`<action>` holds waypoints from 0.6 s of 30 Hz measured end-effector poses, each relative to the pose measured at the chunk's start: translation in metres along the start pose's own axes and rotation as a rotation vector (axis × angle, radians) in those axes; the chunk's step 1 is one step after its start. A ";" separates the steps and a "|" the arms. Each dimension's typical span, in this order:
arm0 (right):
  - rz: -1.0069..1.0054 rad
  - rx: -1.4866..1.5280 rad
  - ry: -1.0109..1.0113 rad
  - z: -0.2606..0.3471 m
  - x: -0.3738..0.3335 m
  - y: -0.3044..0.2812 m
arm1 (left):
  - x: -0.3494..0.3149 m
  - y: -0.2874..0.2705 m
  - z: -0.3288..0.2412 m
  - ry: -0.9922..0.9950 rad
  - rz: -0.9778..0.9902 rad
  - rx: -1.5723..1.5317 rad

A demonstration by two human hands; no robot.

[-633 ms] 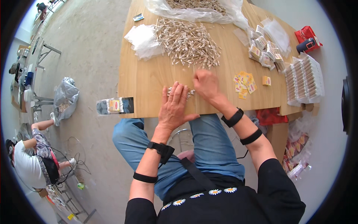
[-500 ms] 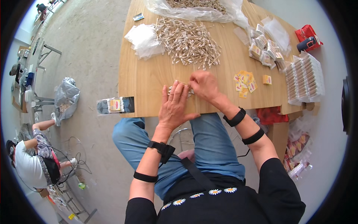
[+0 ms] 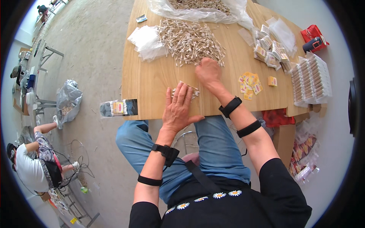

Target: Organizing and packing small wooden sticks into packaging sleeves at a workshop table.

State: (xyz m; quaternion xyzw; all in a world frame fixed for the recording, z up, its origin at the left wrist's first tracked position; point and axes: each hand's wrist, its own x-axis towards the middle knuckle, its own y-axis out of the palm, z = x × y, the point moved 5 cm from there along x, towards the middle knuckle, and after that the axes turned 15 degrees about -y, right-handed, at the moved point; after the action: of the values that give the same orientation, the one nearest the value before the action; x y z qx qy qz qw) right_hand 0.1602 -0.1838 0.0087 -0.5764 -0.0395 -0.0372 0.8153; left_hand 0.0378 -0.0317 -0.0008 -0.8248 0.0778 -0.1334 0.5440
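Note:
My left hand (image 3: 178, 108) lies flat near the front edge of the wooden table (image 3: 148, 87), its spread fingers resting on a small bundle of pale sticks (image 3: 187, 90). My right hand (image 3: 208, 72) reaches farther out, with its fingers in the near edge of a big loose pile of the same sticks (image 3: 190, 40); whether it grips any is hidden. Both wrists and forearms wear black bands.
Clear plastic bags (image 3: 146, 40) lie left of the pile, and a large open bag of sticks (image 3: 197, 7) at the far edge. Yellow labels (image 3: 249, 81), stacked packed rows (image 3: 310, 76) and a red tool (image 3: 313, 38) sit on the right. A filled packet (image 3: 118, 107) overhangs the front-left corner. Another person (image 3: 32, 163) crouches on the floor at left.
My right hand has moved away from my left hand, out to the big pile. My left hand stays on the small bundle.

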 end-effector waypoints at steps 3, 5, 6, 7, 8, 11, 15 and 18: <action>0.056 -0.006 -0.032 -0.003 -0.006 -0.008 | -0.001 0.000 0.003 -0.006 -0.007 0.005; 0.056 -0.019 -0.042 -0.010 -0.014 -0.014 | 0.000 0.001 0.001 0.001 -0.001 0.003; 0.044 -0.075 -0.094 -0.011 -0.017 -0.017 | 0.000 0.001 0.001 0.001 -0.002 0.000; 0.034 -0.128 -0.148 -0.010 -0.020 -0.020 | -0.001 0.000 0.001 0.001 -0.008 -0.002; 0.034 -0.127 -0.149 -0.012 -0.023 -0.023 | -0.001 0.000 0.002 0.000 -0.013 -0.003; -0.032 -0.198 -0.191 -0.023 -0.031 -0.033 | 0.000 0.000 0.001 0.005 -0.011 -0.001; -0.074 0.002 -0.419 -0.009 -0.048 -0.024 | -0.002 0.000 0.001 0.002 -0.011 0.014; -0.054 0.154 -0.443 0.006 -0.057 -0.017 | 0.000 0.000 0.000 0.002 -0.010 0.012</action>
State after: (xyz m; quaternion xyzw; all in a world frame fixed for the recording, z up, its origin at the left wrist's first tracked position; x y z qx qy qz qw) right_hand 0.1019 -0.1830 0.0204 -0.5054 -0.2357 0.0717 0.8270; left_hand 0.0377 -0.0316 -0.0008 -0.8217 0.0734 -0.1376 0.5482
